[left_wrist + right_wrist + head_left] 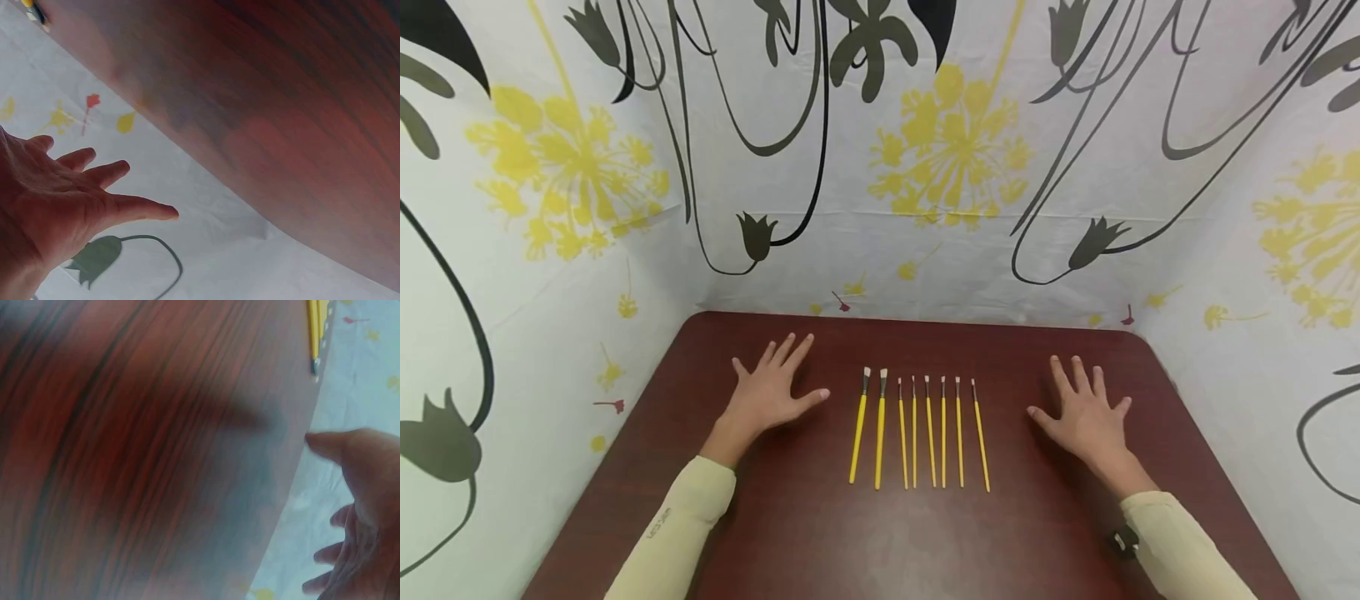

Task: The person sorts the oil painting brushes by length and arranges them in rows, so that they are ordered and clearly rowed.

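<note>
Several yellow-handled paintbrushes lie side by side in a row on the dark red-brown table, bristles toward the far edge. The two at the left of the row, such as this wider paintbrush, have broader heads than the others. To the left of the row, my left hand is spread with fingers straight and holds nothing. Right of the row, my right hand is likewise spread, palm down, holding nothing. Both wrist views show the fingers extended, with a brush tip at the top of the right wrist view.
The table has rounded far corners. A white cloth printed with yellow, grey and black flowers hangs behind it and along both sides. A small black device sits at the right sleeve.
</note>
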{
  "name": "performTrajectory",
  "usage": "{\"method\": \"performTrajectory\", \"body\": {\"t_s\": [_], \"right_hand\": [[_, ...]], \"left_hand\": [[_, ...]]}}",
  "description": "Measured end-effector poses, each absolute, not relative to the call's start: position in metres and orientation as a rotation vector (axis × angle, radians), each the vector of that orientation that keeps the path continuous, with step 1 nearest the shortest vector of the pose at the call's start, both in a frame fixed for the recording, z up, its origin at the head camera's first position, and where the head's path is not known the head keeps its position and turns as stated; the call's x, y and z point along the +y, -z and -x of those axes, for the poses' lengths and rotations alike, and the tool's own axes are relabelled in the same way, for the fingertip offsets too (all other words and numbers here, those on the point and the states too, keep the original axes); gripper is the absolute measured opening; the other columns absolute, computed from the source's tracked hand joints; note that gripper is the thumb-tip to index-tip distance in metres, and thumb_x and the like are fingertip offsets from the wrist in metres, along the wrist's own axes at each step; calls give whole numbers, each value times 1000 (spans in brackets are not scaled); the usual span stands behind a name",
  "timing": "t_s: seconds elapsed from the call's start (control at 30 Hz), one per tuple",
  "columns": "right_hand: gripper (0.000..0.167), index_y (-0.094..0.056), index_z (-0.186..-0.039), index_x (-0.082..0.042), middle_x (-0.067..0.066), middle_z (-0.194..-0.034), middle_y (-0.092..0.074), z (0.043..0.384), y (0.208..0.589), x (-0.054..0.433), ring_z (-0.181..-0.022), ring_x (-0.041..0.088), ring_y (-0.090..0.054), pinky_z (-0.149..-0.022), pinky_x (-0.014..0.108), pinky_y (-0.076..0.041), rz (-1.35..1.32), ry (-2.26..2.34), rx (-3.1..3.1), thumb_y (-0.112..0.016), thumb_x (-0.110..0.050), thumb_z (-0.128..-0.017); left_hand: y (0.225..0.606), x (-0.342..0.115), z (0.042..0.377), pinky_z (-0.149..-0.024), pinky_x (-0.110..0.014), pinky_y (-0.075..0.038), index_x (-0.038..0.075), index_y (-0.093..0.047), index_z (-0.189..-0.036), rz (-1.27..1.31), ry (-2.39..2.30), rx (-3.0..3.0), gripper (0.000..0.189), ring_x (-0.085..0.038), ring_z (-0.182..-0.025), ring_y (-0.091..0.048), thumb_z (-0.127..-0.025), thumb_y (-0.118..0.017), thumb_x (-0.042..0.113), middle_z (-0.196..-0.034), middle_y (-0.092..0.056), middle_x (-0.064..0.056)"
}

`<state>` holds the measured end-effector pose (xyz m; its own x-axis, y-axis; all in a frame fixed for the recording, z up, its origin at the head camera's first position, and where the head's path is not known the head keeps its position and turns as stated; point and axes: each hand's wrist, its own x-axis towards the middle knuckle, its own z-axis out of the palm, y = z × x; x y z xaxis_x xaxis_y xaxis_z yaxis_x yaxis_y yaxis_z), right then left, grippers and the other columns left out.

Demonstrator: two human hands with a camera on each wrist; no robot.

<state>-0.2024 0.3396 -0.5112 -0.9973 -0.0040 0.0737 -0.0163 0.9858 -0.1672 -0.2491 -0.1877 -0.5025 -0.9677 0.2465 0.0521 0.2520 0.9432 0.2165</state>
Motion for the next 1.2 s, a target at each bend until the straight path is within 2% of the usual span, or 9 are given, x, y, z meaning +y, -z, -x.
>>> {"method": "performTrajectory", "body": {"t_s": [0.1,0.2,0.37,0.53,0.8,1.0,1.2], "right_hand": [[102,-17,-171,-19,29,-173,-19,201,510,331,-155,62,-16,-105,98,-15,12,-279,-3042,-73,-55,-93],[103,-17,-171,-19,28,-173,-19,200,508,323,-155,62,-17,-106,97,-15,-4,-292,-3045,-74,-55,-93],[99,-22,-170,-19,26,-174,-20,197,507,311,-157,60,-16,-108,96,-15,-45,-320,-3044,-65,-67,-95],[98,-27,-169,-17,25,-174,-23,195,507,296,-157,59,-17,-111,94,-15,-77,-358,-3031,-56,-76,-96],[93,-29,-168,-13,26,-172,-27,192,514,279,-155,57,-26,-117,86,-24,-180,-400,-3028,-67,-61,-97],[94,-33,-166,-12,26,-170,-32,191,516,261,-153,56,-31,-120,79,-30,-278,-422,-3016,-77,-52,-93],[97,-35,-165,-11,26,-168,-35,189,517,241,-151,55,-35,-118,75,-36,-338,-533,-3009,-83,-48,-90]], "left_hand": [[501,-181,244,-109,-97,-10,39,-10,-170,416,366,-3070,103,-48,-162,-24,-89,-51,87,-179,-18,-8],[500,-174,240,-110,-96,-12,41,-9,-170,449,330,-3060,102,-48,-161,-25,-89,-51,86,-179,-18,-7],[498,-164,234,-112,-95,-12,42,-7,-170,493,310,-3042,102,-46,-161,-27,-90,-53,85,-179,-20,-6],[495,-155,228,-115,-91,-19,42,-5,-170,520,320,-3057,103,-40,-161,-32,-90,-53,85,-178,-21,-5],[494,-140,216,-117,-82,-33,44,-6,-170,511,468,-3116,103,-38,-160,-33,-90,-60,81,-178,-23,-4],[495,-129,211,-116,-76,-42,42,-8,-170,554,545,-3104,102,-37,-161,-32,-91,-63,76,-177,-26,-4],[499,-122,211,-119,-60,-49,34,-13,-171,608,739,-3045,99,-32,-159,-36,-94,-67,67,-176,-30,-4]]}}
